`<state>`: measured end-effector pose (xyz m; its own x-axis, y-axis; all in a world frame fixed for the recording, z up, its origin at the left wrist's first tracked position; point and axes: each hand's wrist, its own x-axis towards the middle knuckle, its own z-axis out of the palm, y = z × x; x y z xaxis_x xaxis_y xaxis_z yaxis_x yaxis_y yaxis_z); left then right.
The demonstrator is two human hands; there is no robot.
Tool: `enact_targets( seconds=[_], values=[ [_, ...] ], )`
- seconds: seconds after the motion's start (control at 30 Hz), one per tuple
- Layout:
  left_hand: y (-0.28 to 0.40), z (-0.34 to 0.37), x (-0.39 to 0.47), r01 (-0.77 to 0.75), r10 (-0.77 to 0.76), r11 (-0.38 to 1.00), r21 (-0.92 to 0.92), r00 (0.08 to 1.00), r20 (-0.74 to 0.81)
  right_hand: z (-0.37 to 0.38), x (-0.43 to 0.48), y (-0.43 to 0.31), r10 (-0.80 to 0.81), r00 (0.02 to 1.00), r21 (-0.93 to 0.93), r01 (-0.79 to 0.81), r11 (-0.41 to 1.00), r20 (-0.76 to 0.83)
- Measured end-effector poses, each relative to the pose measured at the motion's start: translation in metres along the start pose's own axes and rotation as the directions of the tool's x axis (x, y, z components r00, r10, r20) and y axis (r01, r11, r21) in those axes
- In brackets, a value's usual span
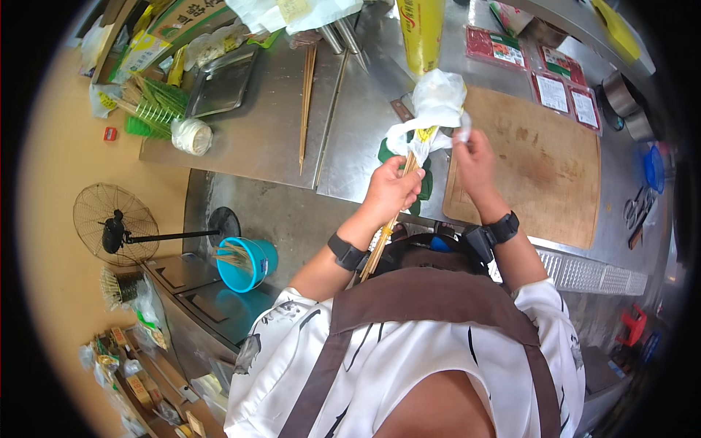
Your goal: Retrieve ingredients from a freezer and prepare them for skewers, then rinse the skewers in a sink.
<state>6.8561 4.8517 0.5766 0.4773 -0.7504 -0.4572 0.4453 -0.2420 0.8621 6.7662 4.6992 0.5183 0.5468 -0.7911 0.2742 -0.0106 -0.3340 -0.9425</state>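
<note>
My left hand grips a bundle of thin bamboo skewers, tied lower down with a yellow band. The bundle slants from near my apron up to a white plastic bag, which covers its upper end. At the bag's right side, my right hand pinches a loose strip or handle of the plastic, slightly blurred. Beneath the bag and my left hand lies a dark green cloth or glove, partly hidden.
A wooden cutting board lies right of my hands, with packaged red meat behind it. A yellow film roll stands beyond the bag. Loose skewers and a metal tray are leftward. Scissors lie far right; a blue bucket stands below.
</note>
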Motion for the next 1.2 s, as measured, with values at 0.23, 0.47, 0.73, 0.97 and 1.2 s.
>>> enact_targets(
  seconds=[0.23, 0.47, 0.73, 0.97, 1.2],
  values=[
    [-0.004, -0.007, -0.021, 0.167, 0.01, 0.851, -0.498, 0.943, 0.333, -0.017, 0.015, 0.038, 0.549, 0.771, 0.641, -0.605, 0.473, 0.322],
    [0.013, 0.005, -0.046, 0.302, 0.026, 0.832, -0.466, 0.817, 0.576, -0.011, 0.045, 0.04, 0.398, 0.701, 0.658, -0.706, 0.263, 0.592],
    [0.045, 0.006, -0.078, 0.2, -0.118, 0.976, -0.085, 0.816, 0.566, -0.112, 0.13, 0.027, 0.279, 0.826, 0.705, -0.563, 0.431, 0.489],
    [0.027, -0.001, -0.064, -0.007, -0.019, 0.998, 0.07, 0.929, 0.37, -0.099, 0.082, -0.026, 0.136, 0.73, 0.577, -0.627, 0.524, 0.67],
    [0.016, -0.003, -0.048, -0.004, -0.02, 0.996, 0.087, 0.963, 0.27, -0.069, 0.084, 0.002, 0.285, 0.867, 0.608, -0.491, 0.624, 0.408]
  ],
)
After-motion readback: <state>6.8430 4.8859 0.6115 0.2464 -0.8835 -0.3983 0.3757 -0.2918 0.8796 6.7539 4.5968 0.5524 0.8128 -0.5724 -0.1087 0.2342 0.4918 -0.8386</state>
